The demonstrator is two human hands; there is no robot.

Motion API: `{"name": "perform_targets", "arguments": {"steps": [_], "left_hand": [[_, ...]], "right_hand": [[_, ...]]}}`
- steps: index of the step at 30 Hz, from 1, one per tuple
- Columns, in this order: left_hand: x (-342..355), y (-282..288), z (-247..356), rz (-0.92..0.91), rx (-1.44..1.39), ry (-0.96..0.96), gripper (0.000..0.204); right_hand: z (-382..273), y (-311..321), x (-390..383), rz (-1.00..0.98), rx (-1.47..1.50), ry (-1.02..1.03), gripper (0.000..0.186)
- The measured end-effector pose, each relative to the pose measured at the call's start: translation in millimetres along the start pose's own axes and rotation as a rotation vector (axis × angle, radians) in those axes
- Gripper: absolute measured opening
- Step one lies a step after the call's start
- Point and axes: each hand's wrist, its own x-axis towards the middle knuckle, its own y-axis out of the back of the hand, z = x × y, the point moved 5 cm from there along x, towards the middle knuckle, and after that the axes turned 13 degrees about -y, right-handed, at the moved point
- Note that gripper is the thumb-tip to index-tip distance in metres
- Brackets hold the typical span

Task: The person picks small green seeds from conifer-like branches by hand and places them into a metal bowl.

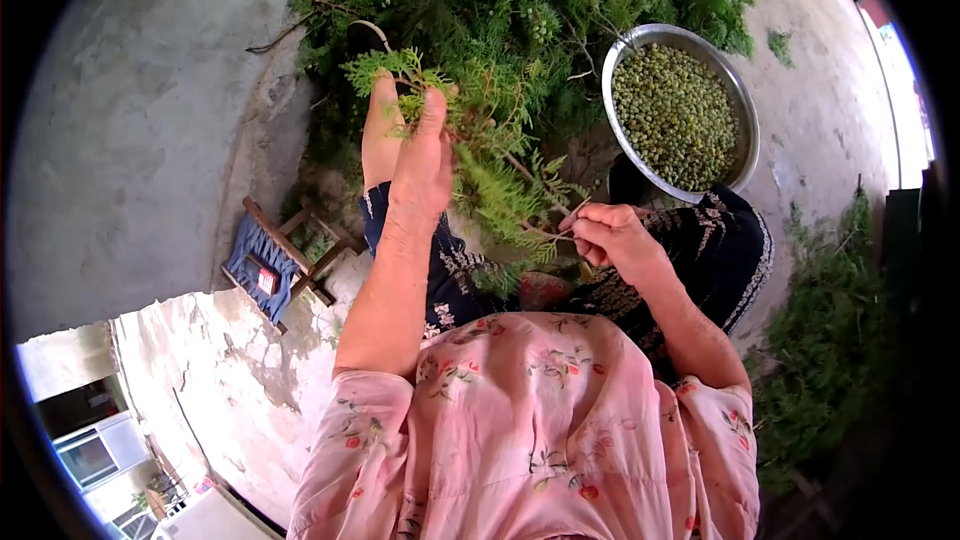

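My two hands hold a leafy evergreen branch [495, 195] that slants across my lap. Its feathery green sprays hang between them. My left hand [425, 155] is closed around the leafy upper part, thumb pointing up and away from me; most of its fingers are hidden behind the hand. At the lower end of the branch, my right hand [612, 237] pinches the thin woody stem between thumb and fingers. Beyond my right knee stands a wide metal basin [748, 125] filled with small round green cones [675, 115].
A large heap of evergreen branches [500, 0] lies ahead of my legs. More cut greenery [830, 340] is piled at the right. On my left stands a small wooden folding stool [265, 260] with a blue woven seat, a small red-and-white box [263, 277] on it.
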Motion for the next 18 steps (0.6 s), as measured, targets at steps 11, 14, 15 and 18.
{"name": "perform_targets", "arguments": {"steps": [11, 14, 15, 18], "left_hand": [[-29, -3, -32, -0.398, 0.299, 0.212, 0.021], [-28, 13, -61, -0.380, 0.209, 0.213, 0.027], [-26, 19, -71, -0.466, 0.216, 0.219, 0.024], [-33, 22, -86, -0.495, 0.346, 0.273, 0.020]], "right_hand": [[-25, 35, -29, 0.136, 0.505, 0.149, 0.023], [-28, 55, -51, 0.201, 0.642, 0.180, 0.023], [-27, 60, -61, 0.177, 0.674, 0.188, 0.024], [-19, 96, -96, 0.332, 0.782, 0.388, 0.025]]}}
